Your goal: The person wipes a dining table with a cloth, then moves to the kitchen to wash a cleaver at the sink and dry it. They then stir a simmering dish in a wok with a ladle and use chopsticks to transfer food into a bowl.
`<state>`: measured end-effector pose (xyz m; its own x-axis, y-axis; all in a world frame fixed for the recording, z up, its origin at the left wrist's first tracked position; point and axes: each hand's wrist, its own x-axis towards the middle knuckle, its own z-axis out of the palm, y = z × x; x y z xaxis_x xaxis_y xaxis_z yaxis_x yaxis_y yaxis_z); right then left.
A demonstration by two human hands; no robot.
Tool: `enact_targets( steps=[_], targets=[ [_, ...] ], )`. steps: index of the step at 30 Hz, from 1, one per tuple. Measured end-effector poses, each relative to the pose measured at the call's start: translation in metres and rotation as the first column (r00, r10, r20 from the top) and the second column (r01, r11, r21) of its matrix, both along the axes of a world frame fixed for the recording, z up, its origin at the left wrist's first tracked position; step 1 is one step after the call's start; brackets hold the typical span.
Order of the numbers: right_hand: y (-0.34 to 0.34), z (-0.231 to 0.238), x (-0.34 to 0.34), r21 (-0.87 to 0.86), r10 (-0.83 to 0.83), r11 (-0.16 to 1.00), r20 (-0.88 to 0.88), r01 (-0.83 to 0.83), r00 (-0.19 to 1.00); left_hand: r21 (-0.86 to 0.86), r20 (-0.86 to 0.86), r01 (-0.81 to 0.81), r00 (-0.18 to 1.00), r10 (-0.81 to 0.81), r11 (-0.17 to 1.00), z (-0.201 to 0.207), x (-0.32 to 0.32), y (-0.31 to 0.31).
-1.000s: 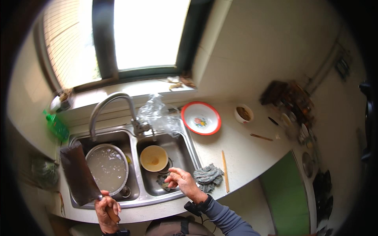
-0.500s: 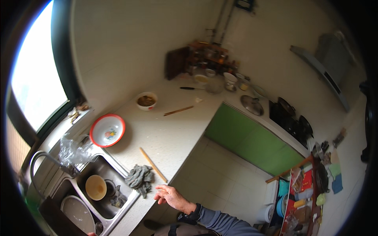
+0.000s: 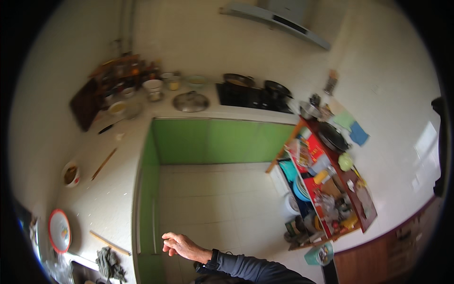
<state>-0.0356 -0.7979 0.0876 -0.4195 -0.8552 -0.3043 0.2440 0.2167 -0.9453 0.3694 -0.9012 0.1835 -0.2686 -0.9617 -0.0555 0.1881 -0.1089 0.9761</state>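
Over the floor beside the counter edge, my right hand (image 3: 185, 247) reaches in from the lower right in a dark blue-grey sleeve. Its fingers are loosely bent and apart, and I see nothing held in them. Closest to it on the counter (image 3: 101, 201) lies a thin wooden stick (image 3: 109, 243), pointing towards the edge. Just below the stick is a crumpled grey cloth (image 3: 109, 265). A white enamel basin with a red rim (image 3: 59, 231) stands farther left. My left hand is out of the picture.
Chopsticks (image 3: 104, 164) and a bowl of food (image 3: 71, 175) sit farther up the counter. Green cabinets (image 3: 182, 142) line the floor (image 3: 198, 203). Pans stand on the black stove (image 3: 250, 98). At right is a crowded red shelf (image 3: 364, 208) with a bin (image 3: 319, 254) beside it.
The view has swung right, so the sink has mostly left the picture and the shelf shows more fully. My right hand has moved off the counter edge, away from the stick and cloth.
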Motion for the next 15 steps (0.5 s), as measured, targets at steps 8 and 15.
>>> enact_targets(
  steps=[8, 15],
  targets=[
    [0.089, -0.016, -0.041, 0.064, -0.345, 0.936, -0.027, 0.346, 0.938, 0.131, 0.065, 0.227, 0.969, -0.237, 0.965, 0.001, -0.098, -0.041],
    [0.148, -0.022, -0.036, 0.053, -0.658, 0.753, 0.024, 0.656, 0.753, 0.237, 0.078, 0.346, 0.925, -0.372, 0.908, 0.004, -0.133, -0.073]
  ],
)
